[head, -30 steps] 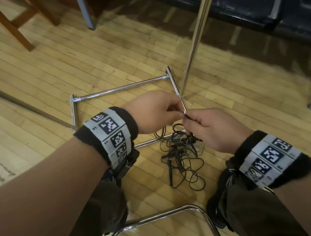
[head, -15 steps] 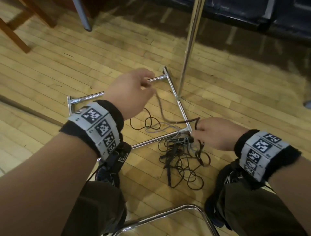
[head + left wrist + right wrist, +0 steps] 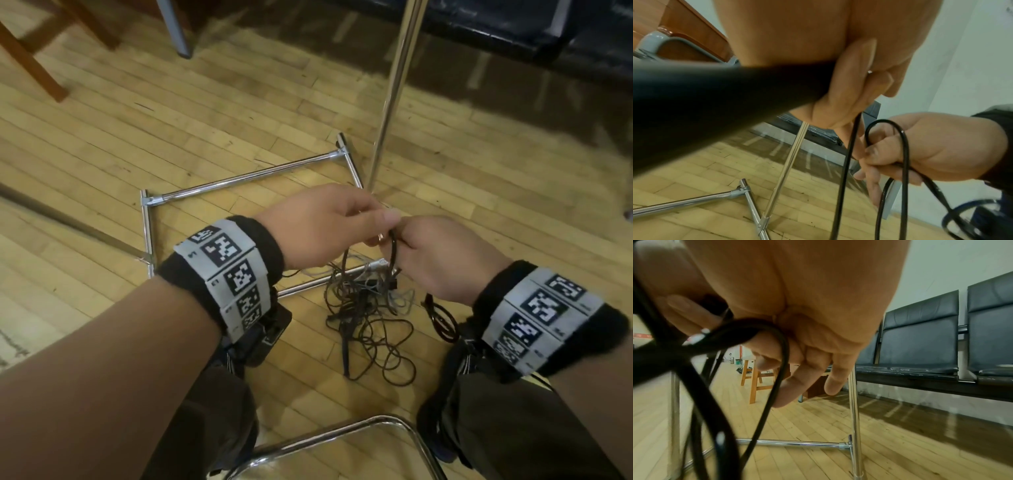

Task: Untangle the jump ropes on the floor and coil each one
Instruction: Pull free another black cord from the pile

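- Your left hand (image 3: 318, 226) is closed in a pinch: thumb and fingers (image 3: 840, 104) clamp a black rope (image 3: 846, 162), and a black handle (image 3: 715, 97) runs across the palm.
- Your right hand (image 3: 442, 260) is curled round loops of the same rope; the lower fingers (image 3: 797, 382) hang half straight.
- The two hands touch at the fingertips, raised above the floor (image 3: 171, 120).
- The rope drops from both hands to the tangle (image 3: 370, 318), which lies on the floor between your knees, against the near bar of the chrome frame (image 3: 246, 178).
- A chrome pole (image 3: 394, 89) rises from the frame behind your hands.
- Black seats (image 3: 920, 337) stand along the wall beyond.
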The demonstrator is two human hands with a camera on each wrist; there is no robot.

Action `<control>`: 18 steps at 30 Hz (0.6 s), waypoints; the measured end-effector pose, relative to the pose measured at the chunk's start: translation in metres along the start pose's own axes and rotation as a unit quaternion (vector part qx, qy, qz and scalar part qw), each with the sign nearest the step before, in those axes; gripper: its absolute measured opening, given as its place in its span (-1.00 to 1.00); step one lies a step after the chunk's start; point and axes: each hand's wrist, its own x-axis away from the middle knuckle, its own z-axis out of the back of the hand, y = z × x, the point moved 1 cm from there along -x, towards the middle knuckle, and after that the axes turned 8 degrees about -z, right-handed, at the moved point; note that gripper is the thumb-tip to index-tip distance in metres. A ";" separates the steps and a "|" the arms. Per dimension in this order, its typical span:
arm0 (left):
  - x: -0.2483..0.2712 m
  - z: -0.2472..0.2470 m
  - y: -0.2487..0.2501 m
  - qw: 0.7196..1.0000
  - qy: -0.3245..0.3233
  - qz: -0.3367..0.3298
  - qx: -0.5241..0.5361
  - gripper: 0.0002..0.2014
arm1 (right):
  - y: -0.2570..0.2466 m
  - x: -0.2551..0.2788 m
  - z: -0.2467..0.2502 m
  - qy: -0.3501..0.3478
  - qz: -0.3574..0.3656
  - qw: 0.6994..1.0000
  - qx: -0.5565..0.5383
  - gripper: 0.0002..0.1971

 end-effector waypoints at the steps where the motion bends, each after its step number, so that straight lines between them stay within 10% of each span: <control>1: 0.000 0.000 0.001 1.000 0.008 0.005 0.015 -0.63 | 0.001 0.000 0.000 0.006 -0.008 1.000 0.011 -0.80; 18: -0.007 -0.013 0.007 0.994 0.030 -0.014 -0.107 -0.85 | 0.002 0.003 0.006 0.105 0.004 0.993 0.059 -0.69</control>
